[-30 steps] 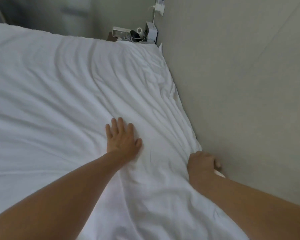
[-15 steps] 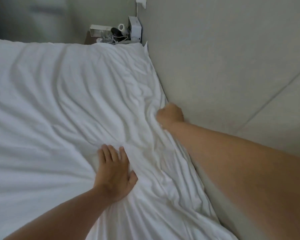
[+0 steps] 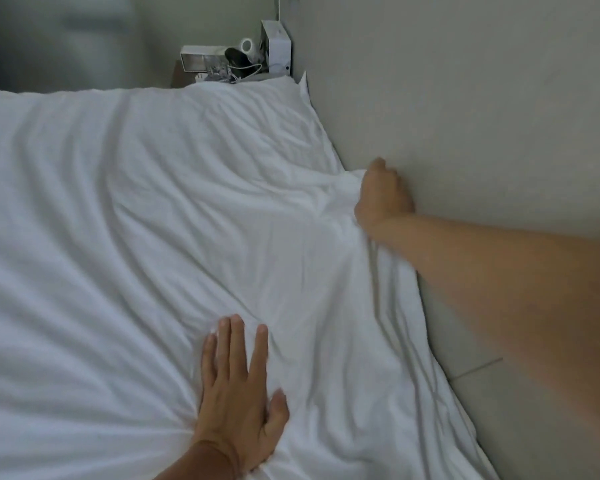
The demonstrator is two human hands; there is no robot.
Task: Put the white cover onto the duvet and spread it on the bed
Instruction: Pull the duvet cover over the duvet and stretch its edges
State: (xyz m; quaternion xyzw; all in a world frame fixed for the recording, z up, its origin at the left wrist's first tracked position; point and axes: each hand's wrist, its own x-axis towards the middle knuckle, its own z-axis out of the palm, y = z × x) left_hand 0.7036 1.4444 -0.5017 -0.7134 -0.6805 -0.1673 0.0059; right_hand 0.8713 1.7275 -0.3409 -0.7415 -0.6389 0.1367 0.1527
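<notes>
Duvet [image 3: 153, 220] lies wrinkled; left hand [image 3: 238, 403] presses flat, fingers straight, while right hand [image 3: 381, 195] clutches the wall-side edge. Best pull evenly outward.

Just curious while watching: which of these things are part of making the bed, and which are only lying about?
Part of the job: white duvet; left hand pressing it flat; right hand gripping its edge by the wall.

Lying about: white boxes, cables beyond the bed.
</notes>
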